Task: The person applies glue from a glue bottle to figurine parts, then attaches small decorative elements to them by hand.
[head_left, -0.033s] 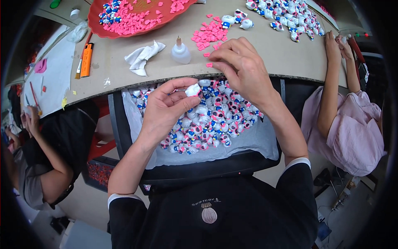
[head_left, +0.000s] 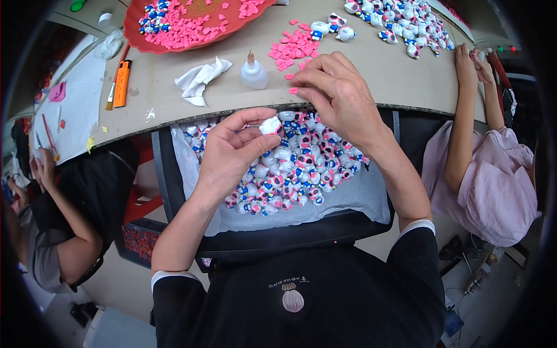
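Observation:
A small white figurine (head_left: 270,126) with a pink edge is pinched between the thumb and fingers of my left hand (head_left: 235,145), above the drawer. My right hand (head_left: 342,98) is over the table edge, its thumb and index finger apart. A small pink piece (head_left: 293,91) is at the right thumb tip; whether it sticks to the thumb or lies on the table, I cannot tell. Past the fingertips lies a pile of pink pieces (head_left: 288,49). Below both hands, an open drawer lined with a pale sheet (head_left: 348,203) holds many white, blue and pink figurines (head_left: 301,168).
On the table (head_left: 156,93) stand a clear needle-tip bottle (head_left: 253,74), a crumpled white cloth (head_left: 201,80), an orange box cutter (head_left: 121,84) and a red tray (head_left: 203,42) of pink pieces. More figurines (head_left: 406,26) lie far right. People sit at both sides.

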`<state>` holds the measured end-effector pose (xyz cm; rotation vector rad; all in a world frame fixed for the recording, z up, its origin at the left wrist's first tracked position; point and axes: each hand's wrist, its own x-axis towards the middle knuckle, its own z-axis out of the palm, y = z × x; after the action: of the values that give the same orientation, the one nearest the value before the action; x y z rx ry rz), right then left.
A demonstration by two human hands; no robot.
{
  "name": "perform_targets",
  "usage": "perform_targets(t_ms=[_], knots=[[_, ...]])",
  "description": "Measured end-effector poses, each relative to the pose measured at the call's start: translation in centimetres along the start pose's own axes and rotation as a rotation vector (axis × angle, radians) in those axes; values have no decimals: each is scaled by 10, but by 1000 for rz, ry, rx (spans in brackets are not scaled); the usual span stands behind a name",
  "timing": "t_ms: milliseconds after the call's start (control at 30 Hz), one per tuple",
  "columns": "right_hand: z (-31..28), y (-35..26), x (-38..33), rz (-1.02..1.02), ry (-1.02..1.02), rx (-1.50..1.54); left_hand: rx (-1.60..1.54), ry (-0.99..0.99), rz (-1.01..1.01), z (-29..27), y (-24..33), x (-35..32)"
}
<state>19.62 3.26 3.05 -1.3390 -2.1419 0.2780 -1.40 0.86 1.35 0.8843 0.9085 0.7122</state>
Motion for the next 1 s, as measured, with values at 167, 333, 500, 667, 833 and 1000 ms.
perform_targets(t_ms=[167, 333, 500, 667, 833, 1000], knots=[[0, -3, -1, -13, 6, 9, -9, 14, 32, -1, -1, 0], [-2, -29, -14, 152, 26, 261, -65, 44, 70, 1, -1, 1], [2, -46, -24, 100, 92, 240, -75, 24, 162, 5, -3, -1], [3, -57, -27, 166, 63, 224, 48, 47, 223, 7, -7, -3], [5, -53, -29, 154, 97, 278, 130, 72, 240, 7, -6, -4], [-4, -44, -29, 356, -77, 455, -24, -56, 156, 2, -5, -2]])
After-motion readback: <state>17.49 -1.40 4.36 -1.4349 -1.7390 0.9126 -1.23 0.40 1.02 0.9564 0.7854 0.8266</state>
